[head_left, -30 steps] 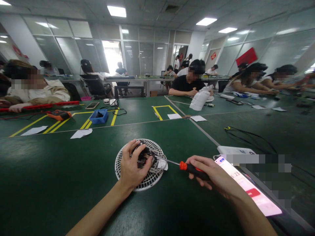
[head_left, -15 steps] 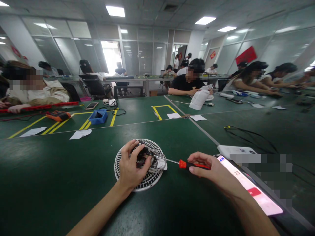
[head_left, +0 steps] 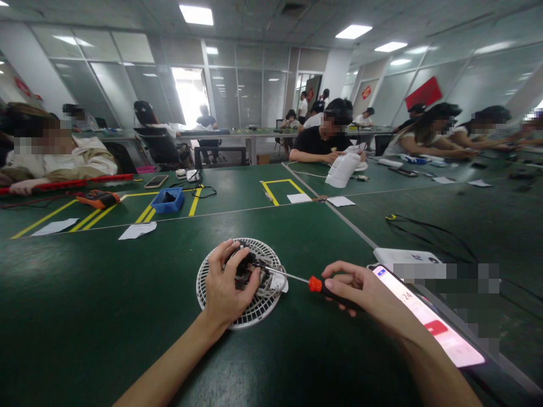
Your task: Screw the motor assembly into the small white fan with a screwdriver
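Observation:
A round white fan grille [head_left: 254, 315] lies on the green table in front of me, with a dark motor assembly [head_left: 244, 270] in its middle. My left hand [head_left: 224, 285] is closed around that motor, thumb on the near side and fingers over the top. In my right hand [head_left: 352, 288] is a screwdriver [head_left: 314, 284] with a red and black handle. Its metal shaft runs left, and the tip reaches the motor beside my left fingers; the exact contact point is too small to make out. A white plastic part [head_left: 278, 281] sits at the grille's right side.
Right of my right hand lie a lit phone [head_left: 432, 322] and a white device [head_left: 407, 256]. Black cables [head_left: 432, 232] stretch beyond them. A blue bin [head_left: 168, 200] and an orange meter [head_left: 98, 198] stand across the table, where co-workers sit.
The screwdriver's handle has turned in my right hand, whose fingers have rolled around it. The left hand and the motor hold the same place.

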`<state>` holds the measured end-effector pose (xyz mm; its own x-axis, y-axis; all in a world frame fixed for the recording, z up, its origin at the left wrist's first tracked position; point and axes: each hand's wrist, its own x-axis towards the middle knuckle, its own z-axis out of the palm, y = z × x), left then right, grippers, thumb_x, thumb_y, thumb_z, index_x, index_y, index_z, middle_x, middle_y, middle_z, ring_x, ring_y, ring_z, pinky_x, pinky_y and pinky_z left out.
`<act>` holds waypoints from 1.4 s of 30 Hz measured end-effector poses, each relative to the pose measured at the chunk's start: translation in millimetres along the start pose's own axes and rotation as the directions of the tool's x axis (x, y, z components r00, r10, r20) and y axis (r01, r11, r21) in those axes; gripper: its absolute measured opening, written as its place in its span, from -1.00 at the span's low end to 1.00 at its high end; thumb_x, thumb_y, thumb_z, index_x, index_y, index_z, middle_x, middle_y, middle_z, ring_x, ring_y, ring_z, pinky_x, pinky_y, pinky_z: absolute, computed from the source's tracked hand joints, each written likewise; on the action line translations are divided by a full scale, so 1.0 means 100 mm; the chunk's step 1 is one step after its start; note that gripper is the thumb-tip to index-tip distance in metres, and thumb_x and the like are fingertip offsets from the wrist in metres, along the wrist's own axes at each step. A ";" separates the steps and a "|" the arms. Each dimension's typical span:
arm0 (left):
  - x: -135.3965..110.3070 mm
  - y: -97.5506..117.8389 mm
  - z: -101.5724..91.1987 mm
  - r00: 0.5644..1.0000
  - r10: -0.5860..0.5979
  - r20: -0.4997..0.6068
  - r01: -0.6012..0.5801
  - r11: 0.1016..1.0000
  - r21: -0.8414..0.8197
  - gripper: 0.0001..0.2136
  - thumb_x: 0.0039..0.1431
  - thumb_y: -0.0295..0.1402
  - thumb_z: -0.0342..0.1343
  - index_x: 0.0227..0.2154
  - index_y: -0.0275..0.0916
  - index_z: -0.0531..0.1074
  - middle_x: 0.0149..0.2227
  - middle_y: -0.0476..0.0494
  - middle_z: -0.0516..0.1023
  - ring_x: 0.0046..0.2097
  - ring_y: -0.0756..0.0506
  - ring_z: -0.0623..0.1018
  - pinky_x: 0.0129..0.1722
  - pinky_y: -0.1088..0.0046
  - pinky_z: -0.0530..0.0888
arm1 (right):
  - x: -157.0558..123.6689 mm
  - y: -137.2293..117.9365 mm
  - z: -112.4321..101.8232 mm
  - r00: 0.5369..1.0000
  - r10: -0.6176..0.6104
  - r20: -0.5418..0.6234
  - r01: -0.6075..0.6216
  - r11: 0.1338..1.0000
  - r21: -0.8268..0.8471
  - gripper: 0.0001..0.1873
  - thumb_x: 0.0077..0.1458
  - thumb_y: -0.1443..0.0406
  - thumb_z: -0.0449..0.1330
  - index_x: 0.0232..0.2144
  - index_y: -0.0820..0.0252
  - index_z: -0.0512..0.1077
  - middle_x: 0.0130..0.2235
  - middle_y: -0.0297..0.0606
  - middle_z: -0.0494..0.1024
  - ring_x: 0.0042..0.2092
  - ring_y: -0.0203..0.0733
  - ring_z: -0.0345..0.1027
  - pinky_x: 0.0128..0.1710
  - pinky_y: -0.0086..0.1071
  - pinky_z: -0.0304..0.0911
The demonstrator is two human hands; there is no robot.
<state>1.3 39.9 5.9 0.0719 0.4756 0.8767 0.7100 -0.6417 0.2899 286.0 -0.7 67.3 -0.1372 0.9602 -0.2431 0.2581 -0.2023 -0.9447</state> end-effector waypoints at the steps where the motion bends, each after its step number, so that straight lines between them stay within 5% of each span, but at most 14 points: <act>1: 0.00 0.00 0.00 1.000 0.002 -0.001 -0.002 1.000 0.000 -0.52 0.11 -0.38 0.29 0.09 -0.20 0.33 0.19 -0.31 0.23 0.12 -0.23 0.53 0.13 0.11 0.56 | 0.00 0.01 -0.01 1.000 -0.009 -0.003 0.009 1.000 0.000 -0.52 -0.04 -0.06 0.41 -0.25 0.14 0.44 -0.45 -0.36 0.55 -0.51 -0.33 0.30 -0.60 -0.52 0.13; 10: -0.01 -0.01 0.00 1.000 -0.003 0.007 0.003 1.000 -0.005 -0.51 0.11 -0.38 0.29 0.10 -0.17 0.32 0.19 -0.30 0.24 0.13 -0.23 0.52 0.14 0.09 0.55 | 0.00 -0.03 0.00 0.986 -0.152 -0.068 0.144 0.984 -0.105 -0.64 -0.15 0.11 0.48 -0.35 0.13 0.50 -0.29 -0.28 0.59 -0.21 -0.08 0.47 -0.25 -0.31 0.38; 13: -0.02 -0.02 0.00 1.000 -0.013 0.011 0.014 1.000 -0.006 -0.50 0.11 -0.38 0.29 0.11 -0.16 0.32 0.20 -0.30 0.23 0.13 -0.23 0.52 0.14 0.07 0.55 | -0.01 -0.04 0.03 0.999 -0.041 0.002 0.041 0.999 -0.012 -0.57 0.00 -0.04 0.35 -0.24 0.12 0.47 -0.28 -0.24 0.60 -0.31 -0.12 0.48 -0.47 -0.39 0.38; 17: -0.02 -0.02 0.00 1.000 -0.005 0.012 0.005 1.000 -0.010 -0.50 0.11 -0.39 0.29 0.11 -0.16 0.32 0.20 -0.30 0.24 0.12 -0.23 0.52 0.14 0.07 0.55 | 0.00 -0.03 0.04 0.994 0.100 0.042 -0.102 0.994 0.043 -0.48 0.17 -0.16 0.13 -0.12 0.13 0.42 -0.47 -0.29 0.57 -0.59 -0.29 0.31 -0.73 -0.54 0.06; 28: 0.00 -0.01 -0.01 1.000 0.008 0.012 -0.008 1.000 0.003 -0.48 0.10 -0.41 0.28 0.12 -0.14 0.31 0.17 -0.28 0.27 0.18 -0.26 0.46 0.16 0.02 0.53 | 0.01 0.00 -0.05 0.993 -0.078 -0.092 0.079 0.997 0.013 -0.54 -0.07 0.01 0.45 -0.25 0.14 0.42 -0.36 -0.30 0.57 -0.45 -0.27 0.31 -0.57 -0.46 0.21; 34: -0.01 -0.01 -0.01 1.000 0.005 0.014 -0.005 1.000 0.005 -0.49 0.10 -0.42 0.28 0.12 -0.16 0.32 0.18 -0.28 0.26 0.18 -0.26 0.46 0.18 0.03 0.52 | -0.01 -0.03 -0.06 0.980 -0.176 -0.093 0.165 0.980 -0.107 -0.66 -0.12 0.13 0.49 -0.36 0.13 0.48 -0.26 -0.29 0.57 -0.20 -0.11 0.47 -0.26 -0.34 0.41; 37: 0.00 0.00 -0.01 1.000 -0.002 0.011 0.002 1.000 0.006 -0.49 0.10 -0.41 0.27 0.12 -0.15 0.31 0.17 -0.28 0.27 0.17 -0.26 0.47 0.16 0.04 0.53 | -0.03 -0.04 -0.04 0.993 -0.113 -0.024 0.112 0.993 -0.025 -0.59 -0.02 0.02 0.42 -0.24 0.11 0.46 -0.28 -0.28 0.57 -0.28 -0.11 0.49 -0.41 -0.36 0.44; 42: 0.00 0.00 0.00 1.000 0.001 0.004 -0.001 1.000 0.002 -0.49 0.09 -0.42 0.28 0.12 -0.17 0.32 0.16 -0.28 0.28 0.17 -0.26 0.47 0.16 0.04 0.53 | -0.03 -0.02 -0.01 0.999 0.002 0.041 -0.004 0.998 0.056 -0.46 0.19 -0.16 0.16 -0.05 0.12 0.39 -0.42 -0.28 0.58 -0.57 -0.29 0.34 -0.73 -0.53 0.16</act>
<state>1.0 39.7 6.0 0.0758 0.4771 0.8756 0.7113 -0.6413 0.2879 286.9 -2.7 70.4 -0.1754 0.9512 -0.2540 0.2049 -0.2171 -0.9544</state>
